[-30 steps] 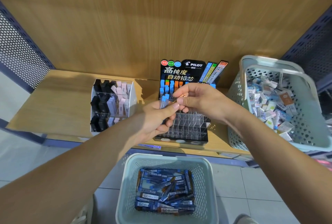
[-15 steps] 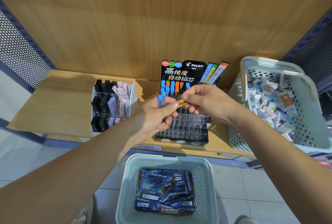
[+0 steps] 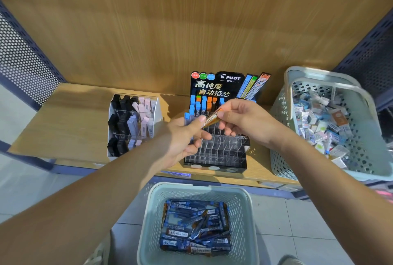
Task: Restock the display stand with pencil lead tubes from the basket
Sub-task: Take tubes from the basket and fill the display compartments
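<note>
A black Pilot display stand (image 3: 214,158) with clear slots stands on the wooden shelf; blue and orange capped tubes fill its back rows. My left hand (image 3: 182,135) grips a few lead tubes in front of the stand, a blue-capped tube (image 3: 187,116) sticking up above the fingers. My right hand (image 3: 244,120) pinches an orange lead tube (image 3: 211,118) and holds it slanted over the stand, its lower end at my left thumb. A pale green basket (image 3: 148,222) on the floor below holds several blue and orange tubes.
A white organiser (image 3: 157,111) with black, grey and pink erasers stands left of the stand. A large pale green basket (image 3: 282,128) of mixed boxed goods sits at the right on the shelf. Perforated metal panels flank both sides.
My right hand has drawn an orange tube out of the bunch in my left hand and shifted right and up with it. My left hand stays nearly still.
</note>
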